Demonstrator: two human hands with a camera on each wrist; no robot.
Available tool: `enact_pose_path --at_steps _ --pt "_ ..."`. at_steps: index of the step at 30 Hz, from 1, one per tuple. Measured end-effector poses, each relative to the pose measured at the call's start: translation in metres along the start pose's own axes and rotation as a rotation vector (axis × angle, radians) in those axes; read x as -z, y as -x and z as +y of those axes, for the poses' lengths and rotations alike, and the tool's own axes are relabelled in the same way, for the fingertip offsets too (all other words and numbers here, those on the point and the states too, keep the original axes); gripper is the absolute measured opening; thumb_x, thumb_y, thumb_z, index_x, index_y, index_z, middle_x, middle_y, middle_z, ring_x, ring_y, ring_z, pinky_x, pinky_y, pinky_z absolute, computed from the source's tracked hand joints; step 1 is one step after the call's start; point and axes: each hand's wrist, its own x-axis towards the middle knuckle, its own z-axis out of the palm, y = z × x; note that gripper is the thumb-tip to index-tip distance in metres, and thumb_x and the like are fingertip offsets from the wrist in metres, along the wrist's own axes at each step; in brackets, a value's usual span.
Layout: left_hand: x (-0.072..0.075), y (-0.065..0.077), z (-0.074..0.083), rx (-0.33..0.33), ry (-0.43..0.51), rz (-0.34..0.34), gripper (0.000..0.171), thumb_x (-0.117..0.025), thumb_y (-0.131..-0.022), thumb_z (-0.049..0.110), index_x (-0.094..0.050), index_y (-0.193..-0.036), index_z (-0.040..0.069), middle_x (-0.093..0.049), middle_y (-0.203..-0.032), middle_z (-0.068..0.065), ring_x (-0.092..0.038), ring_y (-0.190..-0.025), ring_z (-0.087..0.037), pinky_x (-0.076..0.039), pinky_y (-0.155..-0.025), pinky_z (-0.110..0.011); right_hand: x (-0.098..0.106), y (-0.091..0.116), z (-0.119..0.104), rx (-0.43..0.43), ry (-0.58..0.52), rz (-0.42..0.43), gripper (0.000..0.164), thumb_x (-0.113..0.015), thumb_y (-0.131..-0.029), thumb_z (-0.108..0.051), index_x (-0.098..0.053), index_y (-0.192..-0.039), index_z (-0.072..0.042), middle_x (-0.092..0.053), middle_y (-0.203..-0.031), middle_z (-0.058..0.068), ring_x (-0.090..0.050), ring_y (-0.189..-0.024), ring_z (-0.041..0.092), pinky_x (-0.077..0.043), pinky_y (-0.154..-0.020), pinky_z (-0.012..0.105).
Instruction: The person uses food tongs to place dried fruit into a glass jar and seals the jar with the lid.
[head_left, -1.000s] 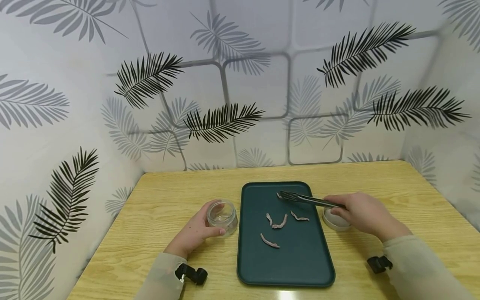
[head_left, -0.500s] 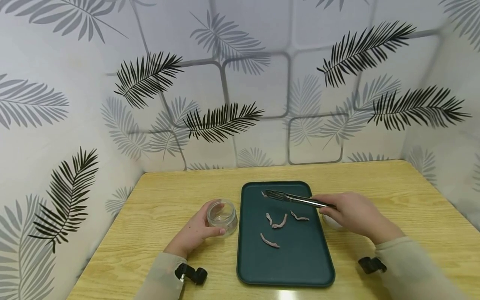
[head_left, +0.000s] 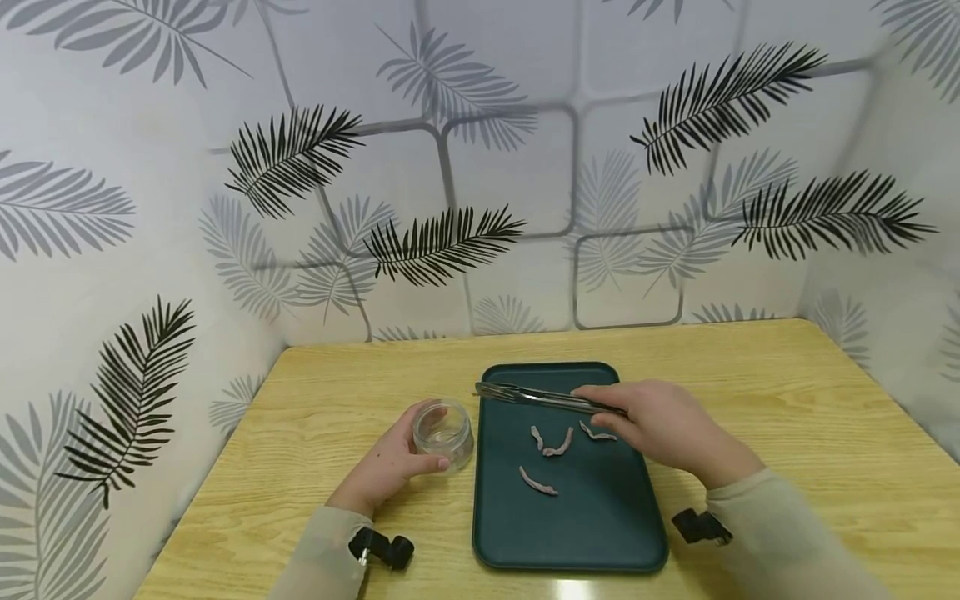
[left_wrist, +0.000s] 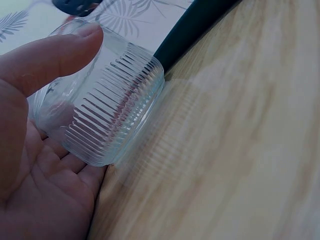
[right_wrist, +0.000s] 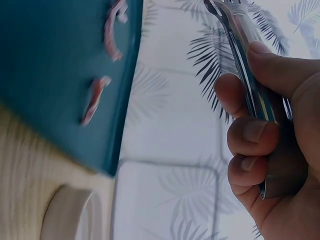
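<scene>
Nearest, two pale sleeves (head_left: 787, 533) reach in from the lower edge, each with a black wrist mount (head_left: 382, 548) at the cuff. The left forearm angles up and inward; its left hand (head_left: 392, 468) is wrapped around a clear glass jar (head_left: 456, 454), thumb on the near side and fingers curving behind. The jar stands upright on the table just left of the tray, its lower wall ribbed in the left wrist view. The right forearm slants inward across the tray's right edge. Its right hand (head_left: 663, 429) grasps metal tongs (head_left: 546, 400), thumb on one side and bent fingers on the other. The tongs lie almost level above the tray's far part, tips just past its left rim and near the jar; whether they pinch anything is too small to tell.

The dark green rectangular tray (head_left: 570, 537) has rounded corners and bears four pinkish strips (head_left: 537, 482), one toward the middle and three farther up. The right wrist view shows a round white lid or dish (right_wrist: 67, 215) beside the tray. Underneath is a yellowish wood-grain table (head_left: 360, 379). Beyond its far edge rises white wall covering (head_left: 517, 287) printed with black and grey fronds and grey rounded outlines.
</scene>
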Motion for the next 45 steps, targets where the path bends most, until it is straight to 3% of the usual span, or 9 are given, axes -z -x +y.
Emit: enact_pose_path --at_steps 2,8,15,23,32,45 --pt "0.000 0.000 0.001 0.003 -0.004 0.003 0.085 -0.083 -0.085 0.013 -0.034 -0.155 0.019 -0.040 -0.157 -0.008 -0.047 -0.135 -0.029 -0.037 -0.107 -0.045 0.000 -0.003 -0.006 0.014 -0.007 0.004 0.045 -0.070 -0.096 -0.031 -0.064 -0.140 -0.023 -0.071 -0.098 -0.010 -0.054 -0.068 0.000 -0.047 -0.066 0.032" --pt "0.000 0.001 0.004 0.006 -0.010 0.022 0.086 -0.082 -0.085 0.011 -0.035 -0.155 0.019 -0.041 -0.157 -0.007 -0.046 -0.135 -0.028 -0.038 -0.106 -0.039 -0.003 -0.015 -0.022 0.071 -0.011 -0.001 0.044 -0.069 -0.097 -0.030 -0.063 -0.141 -0.022 -0.072 -0.112 -0.008 -0.063 -0.080 0.003 -0.050 -0.068 0.031" --pt "-0.002 0.001 0.002 0.025 -0.002 0.027 0.088 -0.082 -0.085 0.012 -0.031 -0.157 0.015 -0.040 -0.156 -0.012 -0.052 -0.129 -0.030 -0.042 -0.101 -0.035 -0.010 -0.024 -0.030 0.108 -0.049 -0.019 0.044 -0.068 -0.098 -0.029 -0.063 -0.141 -0.020 -0.072 -0.105 -0.009 -0.050 -0.064 -0.004 -0.041 -0.058 0.025" --pt "-0.002 0.002 0.002 0.034 0.011 0.053 0.087 -0.083 -0.083 0.010 -0.035 -0.155 0.022 -0.043 -0.153 -0.010 -0.054 -0.127 -0.027 -0.042 -0.101 -0.039 -0.018 -0.023 -0.030 0.121 -0.029 -0.001 0.045 -0.069 -0.097 -0.031 -0.063 -0.141 -0.022 -0.072 -0.106 -0.009 -0.057 -0.073 -0.001 -0.042 -0.059 0.025" --pt "-0.002 0.003 0.000 0.019 0.000 0.041 0.084 -0.083 -0.084 0.012 -0.038 -0.154 0.021 -0.042 -0.155 -0.008 -0.046 -0.135 -0.028 -0.035 -0.108 -0.046 -0.015 -0.017 -0.024 0.067 -0.028 -0.035 0.046 -0.069 -0.097 -0.032 -0.062 -0.142 -0.024 -0.062 -0.088 -0.020 -0.050 -0.068 -0.001 -0.043 -0.062 0.027" --pt "-0.002 0.001 0.002 0.010 -0.011 0.022 0.085 -0.083 -0.084 0.015 -0.036 -0.155 0.020 -0.041 -0.156 -0.007 -0.042 -0.139 -0.028 -0.030 -0.112 -0.050 -0.008 0.013 0.006 -0.033 -0.002 -0.082 0.047 -0.072 -0.095 -0.031 -0.063 -0.140 -0.020 -0.048 -0.069 -0.021 -0.044 -0.060 0.001 -0.039 -0.060 0.029"
